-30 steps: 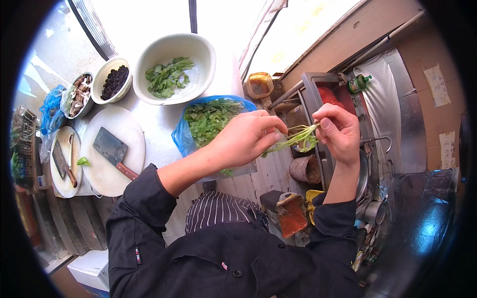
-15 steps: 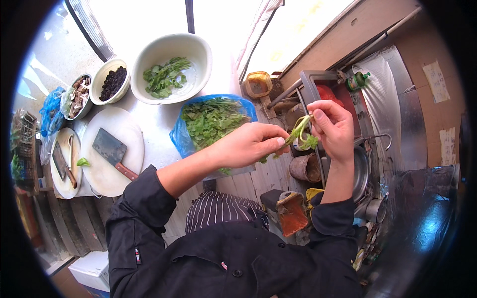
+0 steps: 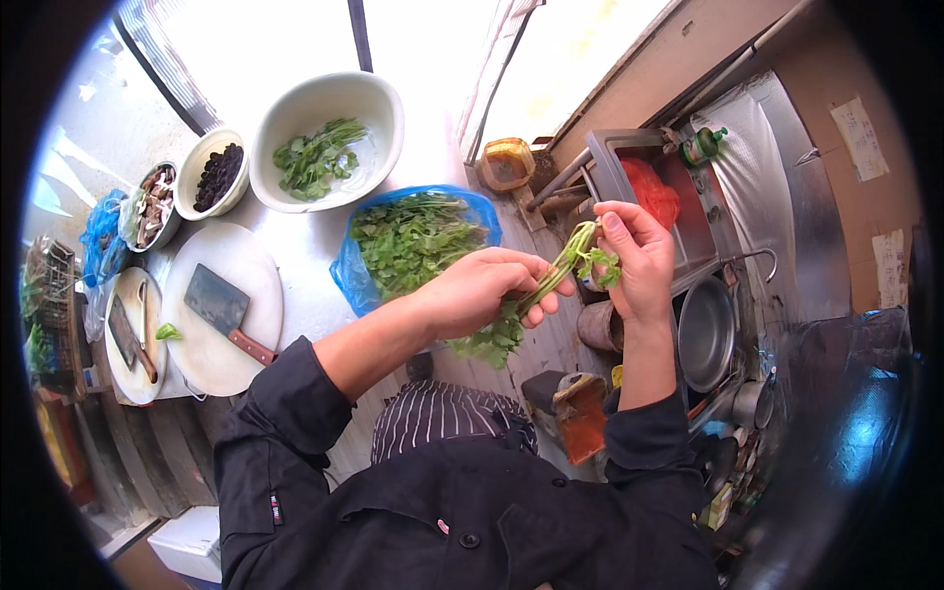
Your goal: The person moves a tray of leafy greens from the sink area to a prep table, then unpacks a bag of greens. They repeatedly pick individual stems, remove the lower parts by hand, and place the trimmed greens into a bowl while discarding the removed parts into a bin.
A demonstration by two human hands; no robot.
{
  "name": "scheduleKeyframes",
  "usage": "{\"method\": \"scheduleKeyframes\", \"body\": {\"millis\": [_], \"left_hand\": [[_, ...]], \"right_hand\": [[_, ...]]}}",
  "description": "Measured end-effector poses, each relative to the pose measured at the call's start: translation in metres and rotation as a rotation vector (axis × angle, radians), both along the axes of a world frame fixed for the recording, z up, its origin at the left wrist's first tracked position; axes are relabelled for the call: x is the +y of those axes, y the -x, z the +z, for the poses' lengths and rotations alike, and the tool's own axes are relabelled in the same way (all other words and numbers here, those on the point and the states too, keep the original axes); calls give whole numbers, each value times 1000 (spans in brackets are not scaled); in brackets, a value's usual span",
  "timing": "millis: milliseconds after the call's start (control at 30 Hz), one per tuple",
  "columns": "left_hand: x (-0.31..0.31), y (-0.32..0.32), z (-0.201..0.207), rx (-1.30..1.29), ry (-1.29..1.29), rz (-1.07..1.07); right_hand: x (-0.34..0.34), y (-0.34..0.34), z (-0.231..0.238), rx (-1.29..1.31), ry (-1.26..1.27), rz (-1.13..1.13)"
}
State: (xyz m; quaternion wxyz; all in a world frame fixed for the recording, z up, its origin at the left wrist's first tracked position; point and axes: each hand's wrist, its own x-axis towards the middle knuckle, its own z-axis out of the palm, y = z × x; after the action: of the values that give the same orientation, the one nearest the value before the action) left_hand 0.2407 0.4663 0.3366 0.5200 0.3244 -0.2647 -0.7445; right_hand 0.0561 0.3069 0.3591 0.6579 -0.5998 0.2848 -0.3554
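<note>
While the table (image 3: 307,254) bore a pale basin (image 3: 385,128) and, just beside it, an open blue bag (image 3: 346,278), each containing leafy greens (image 3: 418,236), I observed the left hand (image 3: 492,292) half-curled and the right hand (image 3: 637,258) pinched nearly closed. Both gripped one slim green bunch (image 3: 563,264), which slanted between them, right of the bag, its leaves (image 3: 489,340) showing past the left hand.

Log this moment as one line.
left hand: holds herb stems | right hand: pinches their ends | blue bag: leafy greens inside

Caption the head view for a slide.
Left hand and right hand hold leafy green stems near a blue bag of greens.
</note>
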Motion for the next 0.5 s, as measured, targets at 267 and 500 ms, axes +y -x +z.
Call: {"method": "scheduleKeyframes", "body": {"millis": [267, 500], "left_hand": [[-2, 11, -11, -110, 107, -3], [2, 13, -17, -275, 102, -60]], "right_hand": [[11, 13, -15, -82, -187, -14], [16, 22, -25, -19, -98, -14]]}}
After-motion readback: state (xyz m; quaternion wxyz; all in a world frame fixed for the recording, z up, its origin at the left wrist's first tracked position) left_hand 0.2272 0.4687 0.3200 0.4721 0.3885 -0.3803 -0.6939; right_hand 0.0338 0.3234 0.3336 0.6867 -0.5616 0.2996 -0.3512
